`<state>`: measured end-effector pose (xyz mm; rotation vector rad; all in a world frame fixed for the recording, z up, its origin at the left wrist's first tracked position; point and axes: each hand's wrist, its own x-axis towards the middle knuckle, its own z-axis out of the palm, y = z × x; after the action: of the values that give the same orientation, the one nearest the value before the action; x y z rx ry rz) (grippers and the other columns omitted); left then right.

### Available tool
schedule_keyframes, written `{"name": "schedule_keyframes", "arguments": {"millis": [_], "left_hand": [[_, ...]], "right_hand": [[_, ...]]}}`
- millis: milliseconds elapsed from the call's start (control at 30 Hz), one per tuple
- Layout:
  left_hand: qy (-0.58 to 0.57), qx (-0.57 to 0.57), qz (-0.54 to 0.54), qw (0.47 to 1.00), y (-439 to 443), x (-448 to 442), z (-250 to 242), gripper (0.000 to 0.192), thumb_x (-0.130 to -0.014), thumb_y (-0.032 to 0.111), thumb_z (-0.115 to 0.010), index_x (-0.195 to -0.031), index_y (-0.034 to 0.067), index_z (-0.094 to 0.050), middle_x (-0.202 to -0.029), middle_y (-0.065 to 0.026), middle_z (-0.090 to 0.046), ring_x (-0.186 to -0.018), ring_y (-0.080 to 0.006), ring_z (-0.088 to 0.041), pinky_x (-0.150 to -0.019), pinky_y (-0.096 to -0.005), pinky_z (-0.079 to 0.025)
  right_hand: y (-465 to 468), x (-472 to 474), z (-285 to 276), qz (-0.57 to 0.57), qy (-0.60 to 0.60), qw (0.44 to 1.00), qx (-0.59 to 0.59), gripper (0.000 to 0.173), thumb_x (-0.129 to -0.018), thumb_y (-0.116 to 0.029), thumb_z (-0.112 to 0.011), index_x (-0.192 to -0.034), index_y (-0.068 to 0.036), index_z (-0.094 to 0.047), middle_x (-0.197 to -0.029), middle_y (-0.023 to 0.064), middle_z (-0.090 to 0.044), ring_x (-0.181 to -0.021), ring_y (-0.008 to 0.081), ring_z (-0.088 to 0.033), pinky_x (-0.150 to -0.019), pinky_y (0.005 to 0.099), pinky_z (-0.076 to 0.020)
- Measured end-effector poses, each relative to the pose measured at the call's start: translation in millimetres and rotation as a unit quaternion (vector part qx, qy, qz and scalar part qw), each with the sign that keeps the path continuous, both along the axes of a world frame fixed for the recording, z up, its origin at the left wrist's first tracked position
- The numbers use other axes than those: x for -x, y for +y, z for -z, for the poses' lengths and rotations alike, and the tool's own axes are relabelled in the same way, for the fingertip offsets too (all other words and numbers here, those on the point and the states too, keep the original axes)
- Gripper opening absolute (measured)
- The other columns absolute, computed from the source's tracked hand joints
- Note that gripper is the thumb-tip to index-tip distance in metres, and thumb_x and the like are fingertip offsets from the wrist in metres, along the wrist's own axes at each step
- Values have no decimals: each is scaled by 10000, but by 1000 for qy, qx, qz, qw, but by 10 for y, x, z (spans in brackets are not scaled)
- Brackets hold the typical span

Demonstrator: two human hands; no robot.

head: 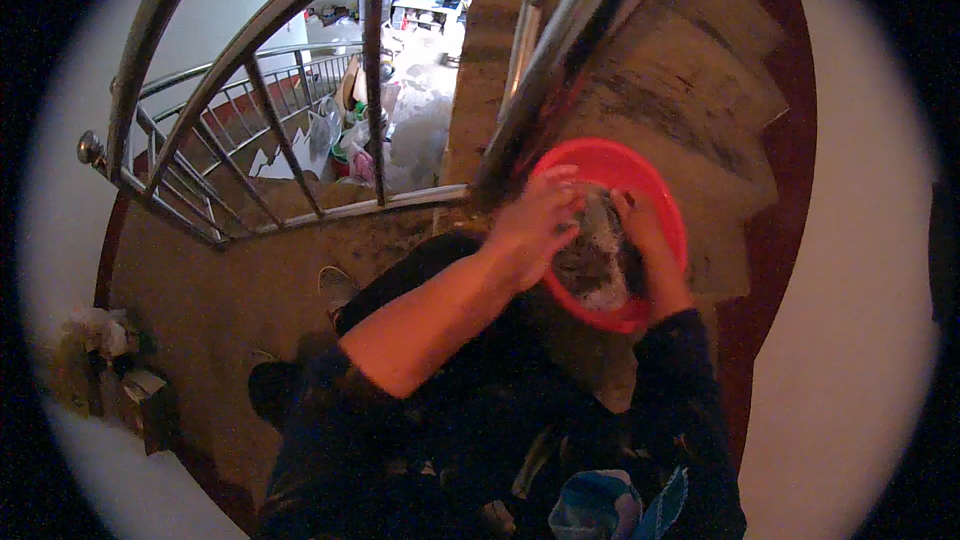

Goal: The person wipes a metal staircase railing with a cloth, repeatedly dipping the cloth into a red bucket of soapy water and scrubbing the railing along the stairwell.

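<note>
A red plastic basin sits before me by the stairs, with murky liquid and pale foam inside. My left hand is over the basin's left side, its fingers apart and blurred; I make out nothing held in it. My right hand reaches in over the right rim with its fingers bent. Close to those fingertips lies a wet greyish patch, perhaps cloth or suds. Whether the right fingers grip it cannot be told.
Worn steps rise on the right beside a white wall. A metal railing curves along the left, above a lower floor with bags and clutter. Boxes and bags stand at far left. A wet rag or blue cloth shows at my front.
</note>
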<state>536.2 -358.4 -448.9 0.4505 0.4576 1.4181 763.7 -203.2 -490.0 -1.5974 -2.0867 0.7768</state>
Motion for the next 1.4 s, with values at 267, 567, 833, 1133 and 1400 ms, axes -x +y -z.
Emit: {"name": "schedule_keyframes", "arguments": {"millis": [267, 567, 833, 1133, 1400], "left_hand": [[-94, 246, 13, 965, 404, -1046, 688, 462, -896, 448, -471, -1262, 165, -467, -1197, -80, -559, -1099, -295, -513, -956, -470, -402], [-112, -32, 80, 990, 677, -906, 932, 358, -944, 363, -363, -1118, 110, -548, -1039, -110, -595, -910, -310, -588, -810, -442, -480], [141, 218, -44, 965, 518, -1060, 862, 346, -890, 360, -504, -1202, 213, -531, -1151, -49, -566, -1053, -248, -505, -875, -469, -434], [17, 205, -35, 978, 605, -965, 690, 352, -889, 428, -484, -1127, 184, -573, -1084, -68, -588, -1028, -254, -508, -872, -486, -433], [42, 146, 3, 988, 631, -1021, 943, 250, -874, 187, -429, -1070, 99, -558, -987, -115, -584, -861, -256, -560, -737, -402, -474]], "right_hand": [[-465, 295, 70, -63, 171, 981, 67, 460, -810, -331, -642, -1148, -27, -572, -1069, 166, -617, -991, 293, -590, -855, 383, -459], [-1183, 430, -123, -39, -8, 985, -168, 334, -789, -284, -636, -1038, -62, -614, -1030, 147, -625, -964, 332, -579, -858, 421, -451], [-301, 46, 16, 159, -7, 983, -90, 339, -873, -332, -579, -1036, -36, -596, -987, 192, -625, -945, 321, -593, -836, 405, -448], [-565, 138, 36, 33, 91, 995, 18, 277, -874, -335, -562, -984, -84, -602, -998, 151, -630, -928, 291, -599, -832, 412, -453], [-1130, 433, 16, -21, -55, 949, -311, 194, -906, -224, -515, -964, -46, -570, -910, 116, -608, -867, 170, -561, -768, 308, -446]]}}
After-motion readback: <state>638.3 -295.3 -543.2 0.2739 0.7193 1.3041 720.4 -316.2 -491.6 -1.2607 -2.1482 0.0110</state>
